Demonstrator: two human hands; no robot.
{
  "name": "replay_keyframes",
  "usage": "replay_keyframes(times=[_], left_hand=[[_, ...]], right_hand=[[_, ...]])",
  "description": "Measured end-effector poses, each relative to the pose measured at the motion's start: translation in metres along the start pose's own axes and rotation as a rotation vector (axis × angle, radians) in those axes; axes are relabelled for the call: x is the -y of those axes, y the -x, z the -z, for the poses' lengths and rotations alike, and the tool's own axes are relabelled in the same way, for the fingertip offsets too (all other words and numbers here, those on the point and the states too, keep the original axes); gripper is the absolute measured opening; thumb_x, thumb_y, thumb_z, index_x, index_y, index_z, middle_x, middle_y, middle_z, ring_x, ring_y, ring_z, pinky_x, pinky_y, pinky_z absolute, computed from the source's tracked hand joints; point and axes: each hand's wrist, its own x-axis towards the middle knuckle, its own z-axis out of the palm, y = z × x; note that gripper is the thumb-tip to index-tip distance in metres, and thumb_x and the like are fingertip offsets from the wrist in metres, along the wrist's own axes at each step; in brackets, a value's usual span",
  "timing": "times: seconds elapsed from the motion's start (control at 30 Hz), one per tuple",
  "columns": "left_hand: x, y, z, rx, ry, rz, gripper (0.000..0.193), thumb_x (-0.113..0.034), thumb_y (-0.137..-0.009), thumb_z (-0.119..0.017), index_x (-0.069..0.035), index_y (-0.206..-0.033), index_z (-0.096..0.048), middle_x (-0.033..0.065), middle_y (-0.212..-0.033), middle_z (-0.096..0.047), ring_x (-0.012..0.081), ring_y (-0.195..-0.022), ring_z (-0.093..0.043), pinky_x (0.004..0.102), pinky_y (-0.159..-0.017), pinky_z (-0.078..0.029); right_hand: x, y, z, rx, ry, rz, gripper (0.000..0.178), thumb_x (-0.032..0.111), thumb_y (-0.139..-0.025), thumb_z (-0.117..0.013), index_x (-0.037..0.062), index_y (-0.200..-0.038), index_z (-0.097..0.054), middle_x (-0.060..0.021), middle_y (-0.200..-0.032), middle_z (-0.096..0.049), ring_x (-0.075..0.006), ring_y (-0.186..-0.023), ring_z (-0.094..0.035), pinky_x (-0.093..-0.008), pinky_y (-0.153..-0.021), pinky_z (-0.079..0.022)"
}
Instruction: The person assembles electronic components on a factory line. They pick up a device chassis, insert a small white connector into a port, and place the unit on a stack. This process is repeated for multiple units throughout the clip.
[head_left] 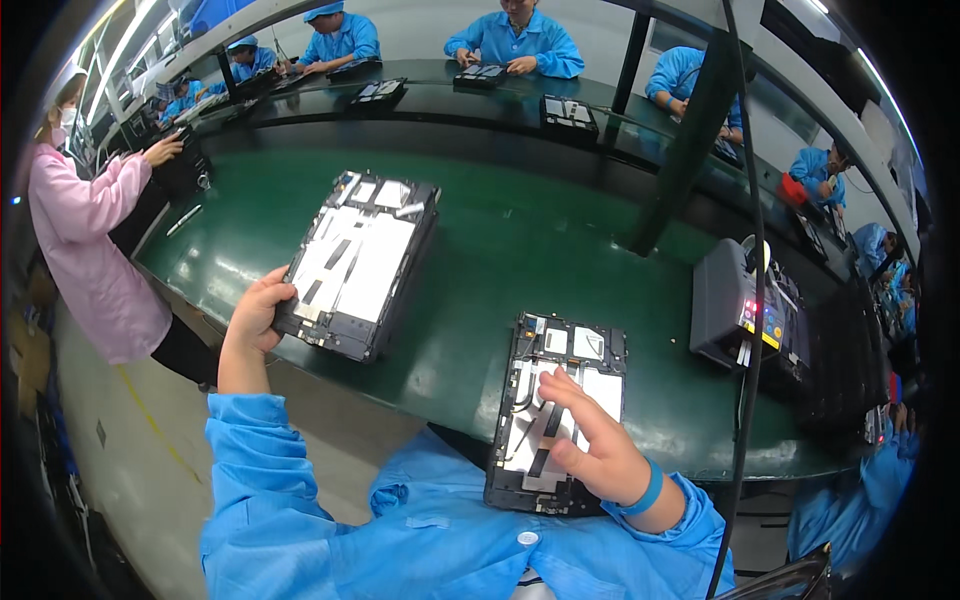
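Note:
My left hand (258, 312) grips the near left corner of a thick stack of opened tablets (375, 250), thumb on top and fingers beneath the edge. The top one shows white panels, black strips and a black frame. It lies tilted on the green bench top. Another opened tablet (602, 392) sits in front of me across the near bench edge, its lower end close to my body. Over its lower right part is my right hand (600, 450), fingers stretched out and palm down. Whether the fingertips touch it I cannot tell. A blue band (640, 488) circles my right wrist.
A grey box with a red display (718, 310) stands at the right beside a black stack (840, 350). A green post (680, 160) and a hanging black cable (752, 220) rise there. A pen-like tool (184, 220) lies far left. Several co-workers sit beyond the dark line (440, 112); a person in pink (90, 250) stands left.

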Motion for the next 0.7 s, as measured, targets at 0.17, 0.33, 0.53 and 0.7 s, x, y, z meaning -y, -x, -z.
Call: replay_keyframes(times=[0.17,0.33,0.53,0.7], left_hand=[[0.005,-0.010,0.005,-0.099,-0.092,0.076,0.041,0.000,-0.081,-0.048,0.006,-0.121,-0.052,0.0150,-0.103,-0.065,0.0197,-0.086,-0.066,0.0312,-0.078,-0.054],[0.002,-0.017,-0.002,-0.174,-0.209,0.097,0.038,-0.001,-0.081,-0.050,0.004,-0.118,-0.055,0.0116,-0.098,-0.066,0.0169,-0.080,-0.064,0.0291,-0.073,-0.053],[-0.009,-0.026,-0.005,-0.237,-0.782,0.024,0.042,-0.004,-0.075,-0.052,0.005,-0.115,-0.060,0.0084,-0.093,-0.066,0.0137,-0.078,-0.060,0.0269,-0.072,-0.047],[0.009,-0.045,0.049,-0.150,-0.983,-0.154,0.042,-0.008,-0.076,-0.057,0.005,-0.116,-0.059,0.0098,-0.093,-0.065,0.0165,-0.079,-0.059,0.0293,-0.074,-0.047]], right_hand=[[-0.004,0.023,0.004,-0.108,-0.024,-0.063,0.051,0.030,-0.089,-0.060,0.0025,-0.129,-0.048,-0.0225,-0.140,-0.040,-0.0382,-0.140,-0.019,-0.0466,-0.111,-0.020],[-0.007,0.046,0.006,-0.188,-0.024,-0.090,0.045,0.028,-0.088,-0.061,0.0031,-0.124,-0.052,-0.0211,-0.137,-0.043,-0.0381,-0.139,-0.022,-0.0470,-0.110,-0.022],[-0.029,0.064,0.024,-0.389,0.098,-0.093,0.035,0.019,-0.086,-0.062,0.0032,-0.117,-0.056,-0.0200,-0.131,-0.050,-0.0370,-0.135,-0.032,-0.0458,-0.108,-0.026],[-0.070,0.077,0.081,-1.065,0.066,-0.218,0.030,0.017,-0.085,-0.065,0.0005,-0.109,-0.057,-0.0089,-0.108,-0.060,-0.0192,-0.101,-0.055,-0.0313,-0.089,-0.043]])
